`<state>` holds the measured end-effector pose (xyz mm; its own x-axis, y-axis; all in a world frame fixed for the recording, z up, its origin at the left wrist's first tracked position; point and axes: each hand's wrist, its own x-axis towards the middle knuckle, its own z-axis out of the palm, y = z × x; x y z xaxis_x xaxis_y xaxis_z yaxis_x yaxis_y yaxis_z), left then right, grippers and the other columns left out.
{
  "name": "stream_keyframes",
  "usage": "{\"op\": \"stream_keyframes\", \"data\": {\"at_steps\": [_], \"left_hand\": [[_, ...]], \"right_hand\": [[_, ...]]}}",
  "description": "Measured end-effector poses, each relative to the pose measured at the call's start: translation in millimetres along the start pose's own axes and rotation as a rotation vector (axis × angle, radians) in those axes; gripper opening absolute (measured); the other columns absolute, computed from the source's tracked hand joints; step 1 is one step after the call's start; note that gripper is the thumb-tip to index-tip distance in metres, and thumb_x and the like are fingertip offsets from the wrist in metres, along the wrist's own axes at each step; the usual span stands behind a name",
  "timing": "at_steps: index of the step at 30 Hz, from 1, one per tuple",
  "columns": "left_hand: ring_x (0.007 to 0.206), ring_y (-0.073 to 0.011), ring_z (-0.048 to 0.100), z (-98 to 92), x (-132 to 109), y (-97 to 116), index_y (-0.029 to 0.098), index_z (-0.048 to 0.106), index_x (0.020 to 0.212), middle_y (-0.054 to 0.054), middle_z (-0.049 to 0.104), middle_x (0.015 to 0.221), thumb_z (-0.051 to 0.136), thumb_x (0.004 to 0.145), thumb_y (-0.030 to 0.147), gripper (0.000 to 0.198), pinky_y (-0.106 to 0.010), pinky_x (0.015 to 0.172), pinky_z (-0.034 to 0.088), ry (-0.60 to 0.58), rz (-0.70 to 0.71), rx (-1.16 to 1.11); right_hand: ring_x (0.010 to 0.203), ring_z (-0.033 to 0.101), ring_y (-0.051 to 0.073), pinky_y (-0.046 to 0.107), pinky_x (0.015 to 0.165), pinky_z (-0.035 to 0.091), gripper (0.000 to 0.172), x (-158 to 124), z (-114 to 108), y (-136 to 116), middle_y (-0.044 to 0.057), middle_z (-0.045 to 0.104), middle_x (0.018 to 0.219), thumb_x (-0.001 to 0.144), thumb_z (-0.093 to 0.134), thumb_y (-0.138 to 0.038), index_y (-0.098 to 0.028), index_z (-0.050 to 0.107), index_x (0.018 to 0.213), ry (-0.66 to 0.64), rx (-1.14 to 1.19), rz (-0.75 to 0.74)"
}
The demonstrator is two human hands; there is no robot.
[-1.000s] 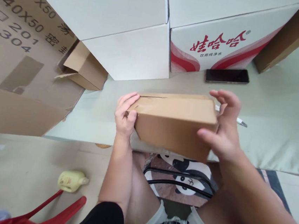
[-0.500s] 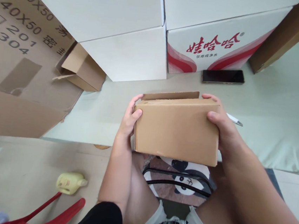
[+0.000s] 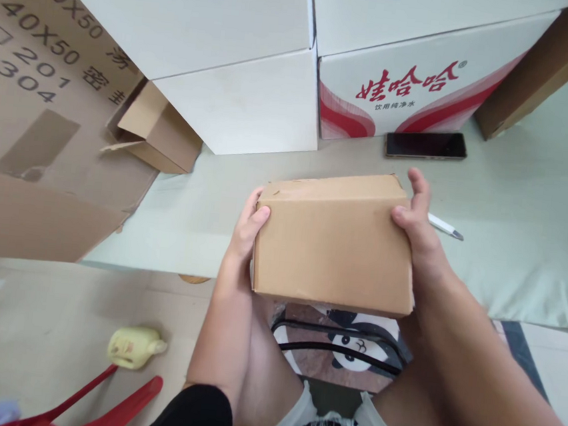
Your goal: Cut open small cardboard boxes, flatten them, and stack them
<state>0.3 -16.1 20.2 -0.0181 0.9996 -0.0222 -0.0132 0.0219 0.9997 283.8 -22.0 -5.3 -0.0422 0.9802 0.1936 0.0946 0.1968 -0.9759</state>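
Note:
Between my two hands is a plain brown cardboard box [image 3: 335,251], tilted at the table's front edge above my lap. My left hand [image 3: 248,226] grips its left end, thumb on the broad face and fingers round the back. At the right end, my right hand [image 3: 420,229] presses its thumb near the top corner, with the index finger raised off the box; its other fingers are hidden behind. The box's top edge looks folded down, with no raised flap showing. Just right of my right hand lies a white pen [image 3: 445,226] on the table.
A black phone [image 3: 426,145] lies before a white carton with red lettering [image 3: 405,97]. White boxes [image 3: 254,109] are stacked behind. A small open carton [image 3: 164,131] and a large printed carton [image 3: 45,136] stand left. On the floor are a yellow bottle [image 3: 133,347] and red chair [image 3: 119,411].
The flap that stood up behind the box's top edge is down. My right index finger has lifted away from the box, and the box has tilted slightly.

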Motion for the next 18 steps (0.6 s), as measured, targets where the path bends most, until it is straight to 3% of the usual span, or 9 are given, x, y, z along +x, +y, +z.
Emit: {"op": "stream_keyframes", "data": {"at_steps": [3, 6, 8, 10, 14, 16, 18], "left_hand": [[0.089, -0.0231, 0.075, -2.4, 3.4, -2.8, 0.031, 0.052, 0.131, -0.008, 0.073, 0.115, 0.077, 0.068, 0.07, 0.078, -0.034, 0.074, 0.061, 0.063, 0.049, 0.013], [0.092, -0.0244, 0.074, -3.5, 4.1, -1.8, 0.027, 0.063, 0.122, -0.011, 0.073, 0.116, 0.072, 0.071, 0.073, 0.069, -0.035, 0.076, 0.061, 0.036, 0.027, 0.063], [0.104, -0.0269, 0.072, -1.7, 0.9, 1.2, 0.023, 0.07, 0.11, -0.012, 0.07, 0.127, 0.068, 0.076, 0.071, 0.058, -0.037, 0.084, 0.061, 0.001, 0.011, 0.094], [0.109, -0.0283, 0.071, 2.2, -4.8, 5.5, 0.022, 0.071, 0.106, -0.012, 0.07, 0.128, 0.065, 0.08, 0.067, 0.053, -0.039, 0.089, 0.061, 0.008, -0.007, 0.072], [0.099, -0.0305, 0.074, 12.3, -13.6, 15.6, 0.02, 0.072, 0.105, -0.012, 0.077, 0.104, 0.056, 0.087, 0.069, 0.055, -0.044, 0.084, 0.062, 0.053, -0.229, -0.122], [0.092, -0.0299, 0.075, 15.2, -11.8, 19.8, 0.019, 0.073, 0.106, -0.011, 0.077, 0.1, 0.053, 0.087, 0.071, 0.058, -0.043, 0.078, 0.062, 0.132, -0.344, -0.289], [0.083, -0.0266, 0.074, 15.7, -6.3, 22.5, 0.021, 0.073, 0.105, -0.007, 0.078, 0.096, 0.058, 0.085, 0.066, 0.052, -0.04, 0.072, 0.061, 0.24, -0.367, -0.449]], "right_hand": [[0.096, 0.074, 0.028, 0.048, 0.074, 0.063, 0.058, 0.1, -4.2, -4.8, 0.005, 0.06, 0.142, 0.095, 0.04, -0.062, -0.042, 0.032, 0.149, -0.064, 0.042, 0.108], [0.087, 0.071, 0.028, 0.045, 0.065, 0.06, 0.045, -2.5, -8.8, -16.5, 0.007, 0.068, 0.12, 0.091, 0.047, -0.065, -0.033, 0.053, 0.123, -0.092, 0.074, 0.228], [0.083, 0.069, 0.028, 0.044, 0.062, 0.059, 0.04, -4.5, -9.1, -21.7, 0.007, 0.068, 0.108, 0.089, 0.05, -0.065, -0.031, 0.055, 0.111, -0.077, 0.104, 0.271], [0.084, 0.07, 0.028, 0.045, 0.064, 0.06, 0.04, -5.9, -6.8, -24.6, 0.008, 0.068, 0.107, 0.092, 0.046, -0.064, -0.031, 0.053, 0.113, -0.073, 0.148, 0.292], [0.11, 0.07, 0.031, 0.052, 0.084, 0.062, 0.053, -5.0, -1.2, -28.8, 0.009, 0.058, 0.143, 0.095, 0.035, -0.066, -0.035, 0.044, 0.137, -0.049, 0.28, 0.17], [0.128, 0.063, 0.033, 0.055, 0.096, 0.059, 0.06, -3.4, -0.5, -30.8, 0.006, 0.046, 0.158, 0.091, 0.039, -0.071, -0.037, 0.044, 0.141, -0.041, 0.316, 0.085], [0.139, 0.054, 0.033, 0.055, 0.105, 0.056, 0.064, -2.6, -0.6, -32.0, 0.002, 0.042, 0.161, 0.085, 0.049, -0.076, -0.04, 0.048, 0.139, -0.042, 0.341, 0.036]]}}
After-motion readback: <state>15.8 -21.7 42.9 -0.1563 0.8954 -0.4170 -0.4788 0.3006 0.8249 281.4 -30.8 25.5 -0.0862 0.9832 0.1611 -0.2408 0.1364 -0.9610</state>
